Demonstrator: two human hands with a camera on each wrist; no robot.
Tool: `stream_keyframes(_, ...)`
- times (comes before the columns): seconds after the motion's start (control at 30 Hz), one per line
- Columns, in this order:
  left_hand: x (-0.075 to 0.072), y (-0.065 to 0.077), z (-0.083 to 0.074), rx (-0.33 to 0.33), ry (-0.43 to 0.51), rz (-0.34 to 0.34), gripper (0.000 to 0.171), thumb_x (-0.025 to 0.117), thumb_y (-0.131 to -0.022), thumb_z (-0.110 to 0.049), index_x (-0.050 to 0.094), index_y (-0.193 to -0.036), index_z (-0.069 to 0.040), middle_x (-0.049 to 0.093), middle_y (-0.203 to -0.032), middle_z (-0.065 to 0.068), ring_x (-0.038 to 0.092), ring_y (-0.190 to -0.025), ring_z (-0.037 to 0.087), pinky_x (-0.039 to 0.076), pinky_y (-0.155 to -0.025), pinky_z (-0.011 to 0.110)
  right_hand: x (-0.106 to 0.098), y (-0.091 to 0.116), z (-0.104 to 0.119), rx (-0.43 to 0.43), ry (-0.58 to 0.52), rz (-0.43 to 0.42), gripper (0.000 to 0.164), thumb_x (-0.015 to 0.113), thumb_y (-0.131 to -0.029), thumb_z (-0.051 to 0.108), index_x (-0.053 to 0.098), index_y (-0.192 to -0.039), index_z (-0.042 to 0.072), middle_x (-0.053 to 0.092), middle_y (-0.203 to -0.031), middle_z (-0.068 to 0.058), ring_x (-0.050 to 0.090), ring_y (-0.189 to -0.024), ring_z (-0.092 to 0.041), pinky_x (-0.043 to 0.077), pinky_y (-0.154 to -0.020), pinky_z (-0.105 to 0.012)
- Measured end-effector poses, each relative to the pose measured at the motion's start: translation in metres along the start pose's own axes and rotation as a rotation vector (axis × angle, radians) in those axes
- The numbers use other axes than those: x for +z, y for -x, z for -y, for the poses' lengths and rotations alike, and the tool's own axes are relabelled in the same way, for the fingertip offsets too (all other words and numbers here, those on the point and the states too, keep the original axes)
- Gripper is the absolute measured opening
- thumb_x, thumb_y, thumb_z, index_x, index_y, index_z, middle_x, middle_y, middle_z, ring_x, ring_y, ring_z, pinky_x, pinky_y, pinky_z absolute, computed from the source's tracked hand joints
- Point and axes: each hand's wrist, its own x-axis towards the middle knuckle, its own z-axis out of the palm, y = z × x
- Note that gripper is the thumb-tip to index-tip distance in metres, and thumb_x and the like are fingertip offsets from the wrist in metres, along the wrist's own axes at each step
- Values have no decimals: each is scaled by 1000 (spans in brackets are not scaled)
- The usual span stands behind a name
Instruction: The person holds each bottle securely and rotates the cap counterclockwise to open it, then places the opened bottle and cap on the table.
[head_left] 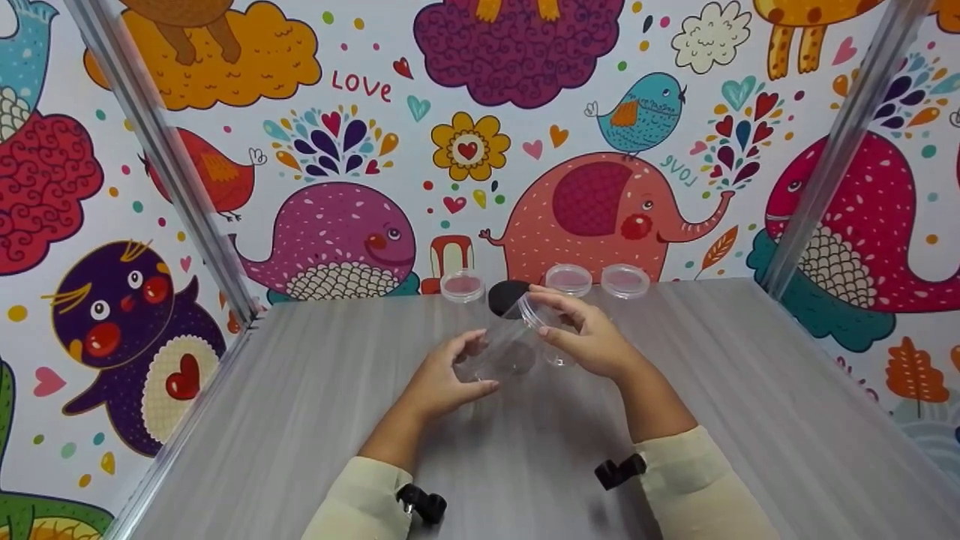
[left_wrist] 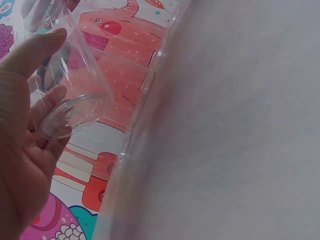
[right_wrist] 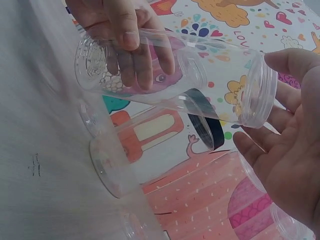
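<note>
A clear plastic jar [head_left: 501,346] is held tilted above the table, its lidded end up toward the right. My left hand [head_left: 442,379] grips the lower end, thumb on the near side and fingers behind, as the left wrist view shows around the jar's base [left_wrist: 75,115]. At the other end my right hand [head_left: 592,337] holds the clear screw lid [right_wrist: 260,95] between thumb and fingers. Whether the lid is fully seated cannot be told. Just behind stands a jar with a black lid [head_left: 510,297], partly hidden by the held jar.
More clear-lidded jars stand along the back: one jar [head_left: 463,286] at the left, another jar [head_left: 568,280] behind my right hand, and a third jar [head_left: 625,282] at the right. The grey table [head_left: 300,420] meets cartoon-printed walls [head_left: 465,202] with metal corner posts [head_left: 161,142].
</note>
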Motion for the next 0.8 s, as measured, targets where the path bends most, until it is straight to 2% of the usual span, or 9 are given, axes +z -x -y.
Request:
stream_keyframes(0.2, -1, 1, 0, -23, 4, -6, 86, 93, -81, -47, 52, -155, -31, 65, -147, -2, 61, -139, 25, 49, -121, 56, 3, -1, 3, 58, 74, -80, 51, 76, -98, 34, 64, -147, 28, 59, -158, 3, 56, -146, -27, 50, -120, -56)
stream_keyframes(0.4, -1, 2, -2, -59, -40, -20, 87, 92, -79, -53, 51, -155, -42, 64, -151, -4, 59, -143, 24, 48, -120, 61, 4, 0, 9, 142, 201, -174, 59, 77, -95, 49, 64, -147, 24, 68, -138, -4, 66, -117, -25, 63, -100, -48)
stream_keyframes(0.6, 0, 0, 1, -29, -65, -6, 88, 91, -80, -54, 49, -157, -48, 62, -152, -8, 58, -144, 20, 49, -121, 56, 4, -1, 9, 193, 281, -173, 62, 76, -94, 57, 66, -146, 26, 71, -133, -1, 67, -103, -22, 65, -84, -38)
stream_keyframes(0.8, 0, 1, -1, -35, -51, 8, 88, 88, -80, -62, 44, -156, -56, 60, -154, -10, 58, -144, 20, 49, -120, 57, 4, -1, 7, 203, 244, -162, 61, 79, -92, 55, 66, -147, 30, 73, -118, -3, 65, -98, -23, 63, -78, -32)
